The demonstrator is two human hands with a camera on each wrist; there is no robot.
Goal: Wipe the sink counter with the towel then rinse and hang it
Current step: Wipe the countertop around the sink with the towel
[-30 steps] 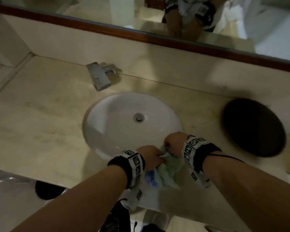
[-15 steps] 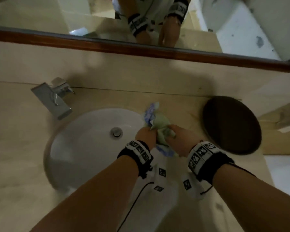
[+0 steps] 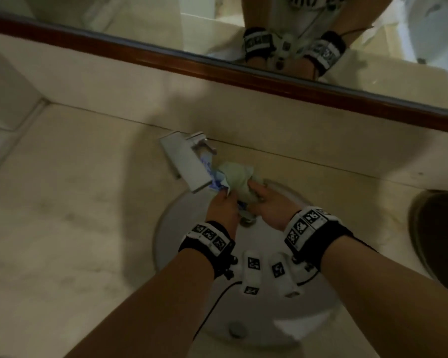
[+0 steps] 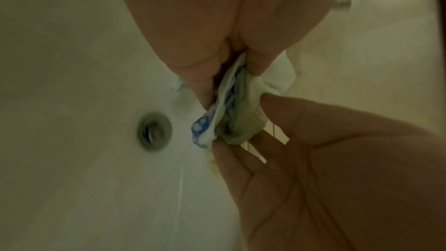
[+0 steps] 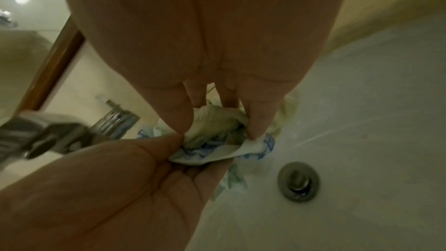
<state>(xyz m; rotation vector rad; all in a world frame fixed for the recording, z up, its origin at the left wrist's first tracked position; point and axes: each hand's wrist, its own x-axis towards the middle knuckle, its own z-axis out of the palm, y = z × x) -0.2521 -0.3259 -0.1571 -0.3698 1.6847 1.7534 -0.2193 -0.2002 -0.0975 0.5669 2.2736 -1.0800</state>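
Gripping the bunched towel (image 3: 237, 180) from both sides, the two hands meet at the centre of the head view, above the far edge of the white sink basin (image 3: 181, 228). The left hand (image 3: 221, 209) pinches the blue-patterned part of the cloth between thumb and fingers; the right hand (image 3: 269, 206) pinches the pale green part, its fingers curled into the folds. In the left wrist view the towel (image 4: 231, 106) is a crumpled wad whose long axis runs from upper right to lower left, its blue-printed end pointing down toward the drain (image 4: 154, 131). In the right wrist view the wad (image 5: 217, 135) lies roughly across the frame, green folds above, white-and-blue edge below. In the head view the far end of the towel points up the frame toward the backsplash and lies just beside the metal faucet (image 3: 189, 165), apparently touching its right side. Around the basin spreads the beige counter (image 3: 70, 202). A dark round object (image 3: 440, 233) sits at the right edge of the frame, and a wood-framed mirror (image 3: 217, 27) spans the top.
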